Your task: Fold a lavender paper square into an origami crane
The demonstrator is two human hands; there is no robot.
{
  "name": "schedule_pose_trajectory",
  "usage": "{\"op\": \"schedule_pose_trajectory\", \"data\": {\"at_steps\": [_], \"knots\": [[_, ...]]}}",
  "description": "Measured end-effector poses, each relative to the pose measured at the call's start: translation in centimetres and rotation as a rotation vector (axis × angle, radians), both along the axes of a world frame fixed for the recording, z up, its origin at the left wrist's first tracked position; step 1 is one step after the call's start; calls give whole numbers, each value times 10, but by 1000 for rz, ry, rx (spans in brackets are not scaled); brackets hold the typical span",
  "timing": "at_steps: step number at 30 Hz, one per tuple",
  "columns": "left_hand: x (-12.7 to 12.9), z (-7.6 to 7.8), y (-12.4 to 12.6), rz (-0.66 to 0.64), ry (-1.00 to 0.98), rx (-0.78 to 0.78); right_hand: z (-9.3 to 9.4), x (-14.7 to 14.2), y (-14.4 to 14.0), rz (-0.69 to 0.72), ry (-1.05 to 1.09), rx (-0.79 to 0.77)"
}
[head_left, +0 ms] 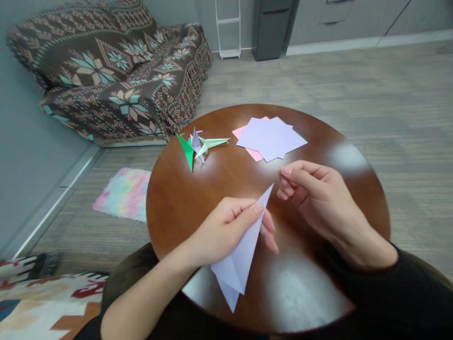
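We are seeing the left hand [226,231] pinching a folded lilac paper [240,255], grip closed on it, thumb on top, holding it just above the round wooden worktop [177,198]. The right hand [314,198] is hovering just beside the paper's upper tip, fingers curled, gripping nothing. Farther back, folded paper cranes [198,146] are lying near a stack of lilac and pink sheets [271,138].

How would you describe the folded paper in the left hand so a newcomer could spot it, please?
On the round brown table, near its front edge, the left hand pinches a lilac folded paper. Unlike the flat sheets and small cranes at the far side, it is a long, narrow, kite-like point.
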State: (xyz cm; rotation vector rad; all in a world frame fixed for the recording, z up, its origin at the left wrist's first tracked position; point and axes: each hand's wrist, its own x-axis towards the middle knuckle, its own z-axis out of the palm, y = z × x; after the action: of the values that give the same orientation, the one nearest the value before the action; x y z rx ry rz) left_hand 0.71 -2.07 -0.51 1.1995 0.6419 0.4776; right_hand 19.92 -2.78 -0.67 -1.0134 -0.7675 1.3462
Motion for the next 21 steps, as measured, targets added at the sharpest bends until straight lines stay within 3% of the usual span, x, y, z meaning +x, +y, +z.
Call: {"op": "schedule_pose_trajectory", "data": {"at_steps": [7, 12, 21], "knots": [[-3, 1, 2, -6, -131, -89, 5, -6, -10, 195, -294, 59], [-2, -4, 2, -32, -181, -144, 8, -10, -14, 225, -304, 33], [2, -5, 2, 7, -74, 60, 8, -12, -14, 258, -237, 19]]}}
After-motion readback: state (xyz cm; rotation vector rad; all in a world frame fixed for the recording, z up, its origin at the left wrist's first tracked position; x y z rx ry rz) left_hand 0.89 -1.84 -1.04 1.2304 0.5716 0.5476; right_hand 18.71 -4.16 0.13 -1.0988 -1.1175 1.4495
